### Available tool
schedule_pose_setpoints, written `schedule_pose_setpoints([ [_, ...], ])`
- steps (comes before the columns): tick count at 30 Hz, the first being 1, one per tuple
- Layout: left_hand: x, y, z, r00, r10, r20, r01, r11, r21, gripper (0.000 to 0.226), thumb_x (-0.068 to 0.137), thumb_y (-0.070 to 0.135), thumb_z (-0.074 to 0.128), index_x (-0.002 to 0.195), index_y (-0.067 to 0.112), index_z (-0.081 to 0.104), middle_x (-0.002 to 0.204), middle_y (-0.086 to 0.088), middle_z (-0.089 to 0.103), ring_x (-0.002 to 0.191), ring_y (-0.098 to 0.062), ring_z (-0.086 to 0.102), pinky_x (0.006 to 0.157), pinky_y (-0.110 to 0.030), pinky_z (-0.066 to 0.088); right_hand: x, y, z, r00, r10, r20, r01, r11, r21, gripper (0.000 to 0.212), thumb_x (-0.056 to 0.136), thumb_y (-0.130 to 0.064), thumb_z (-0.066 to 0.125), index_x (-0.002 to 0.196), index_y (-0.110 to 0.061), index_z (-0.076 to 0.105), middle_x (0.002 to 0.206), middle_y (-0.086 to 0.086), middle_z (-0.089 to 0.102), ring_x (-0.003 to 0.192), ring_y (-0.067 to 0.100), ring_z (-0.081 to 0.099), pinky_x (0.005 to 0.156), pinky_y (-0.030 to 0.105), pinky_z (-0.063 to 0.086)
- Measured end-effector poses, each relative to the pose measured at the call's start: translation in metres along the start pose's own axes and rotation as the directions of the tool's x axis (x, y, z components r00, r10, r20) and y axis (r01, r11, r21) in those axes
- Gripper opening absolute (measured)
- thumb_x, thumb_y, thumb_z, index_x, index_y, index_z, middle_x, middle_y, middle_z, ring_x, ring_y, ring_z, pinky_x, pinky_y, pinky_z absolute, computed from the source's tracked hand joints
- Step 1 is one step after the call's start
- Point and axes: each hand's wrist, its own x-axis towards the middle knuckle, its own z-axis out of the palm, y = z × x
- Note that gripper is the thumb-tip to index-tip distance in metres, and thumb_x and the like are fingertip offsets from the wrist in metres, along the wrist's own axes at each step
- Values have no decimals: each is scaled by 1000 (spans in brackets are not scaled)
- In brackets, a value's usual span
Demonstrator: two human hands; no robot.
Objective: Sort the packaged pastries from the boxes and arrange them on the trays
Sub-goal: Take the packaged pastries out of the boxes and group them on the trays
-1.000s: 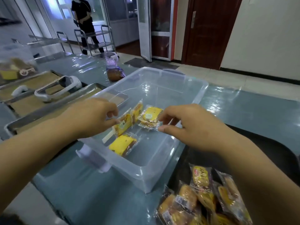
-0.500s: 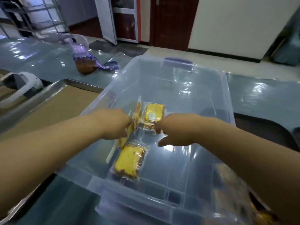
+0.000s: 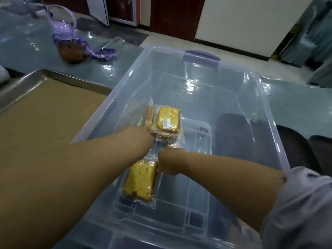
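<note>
A clear plastic box with a purple latch stands in front of me. Three packaged yellow pastries lie in it: one flat at the back, one standing on edge beside it, and a nearer flat one. My left hand reaches down into the box. Its curled fingers are at the wrappers of the back pair, and the fingertips are hidden. My right hand is curled and pinches the top corner of the near pastry's wrapper.
A metal tray lined with brown paper lies left of the box. A brown jar with a purple lid and strap stands at the back left. A dark tray shows through and past the box's right wall.
My view has dropped closer over the box. Both hands went deeper inside. My right hand moved from the back pastry to the near one and closed on its wrapper.
</note>
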Motion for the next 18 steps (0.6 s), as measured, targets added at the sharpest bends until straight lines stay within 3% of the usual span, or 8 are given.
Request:
schedule_pose_setpoints([
  [2,4,0,4,1000,2,13,-2,1000,14,33,90,14,59,122,9,56,123,-6,55,113,-25,54,94,-35,45,7,-3,4,1000,30,-7,-30,998,51,25,95,-21,50,106,-2,62,98,13,60,90,28,58,66,31,42],
  [4,9,-2,9,999,-21,30,20,1000,17,32,91,15,59,122,10,56,121,-5,56,112,-24,54,94,-34,44,11,-4,6,997,77,-7,-76,992,102,14,93,-14,52,88,-3,60,79,8,52,75,24,52,60,30,42],
  [6,9,-2,13,1000,-24,21,23,998,50,31,92,13,56,122,12,56,122,-4,55,113,-23,54,92,-32,44,11,-3,2,994,107,4,-107,988,114,18,92,-10,52,75,-5,53,67,4,43,67,21,47,59,31,40],
  [9,8,1,16,1000,8,-15,-6,987,161,32,93,9,52,124,11,55,126,-5,53,114,-23,54,77,-28,41,6,-2,-13,994,111,22,-112,987,112,15,92,-14,55,98,-2,61,76,5,48,76,20,49,67,27,42],
  [12,5,3,17,999,39,-29,-31,970,241,31,93,7,50,124,10,56,128,-7,51,113,-25,54,71,-30,40,-7,7,-33,990,128,65,-135,984,119,17,92,-17,59,96,-1,61,74,5,52,72,16,53,70,24,48],
  [15,3,5,16,997,65,-29,-56,968,246,30,94,5,49,122,9,58,128,-8,50,113,-27,54,79,-31,47,-28,23,-54,987,149,55,-157,970,185,26,88,-16,66,107,2,61,68,4,56,61,15,59,58,23,50],
  [18,-3,4,16,987,112,-115,-82,967,241,35,94,9,50,128,8,54,130,-9,49,112,-26,55,89,-34,51,-48,42,-71,977,201,73,-212,954,212,35,84,-19,71,108,4,60,80,9,67,70,20,67,63,29,55],
])
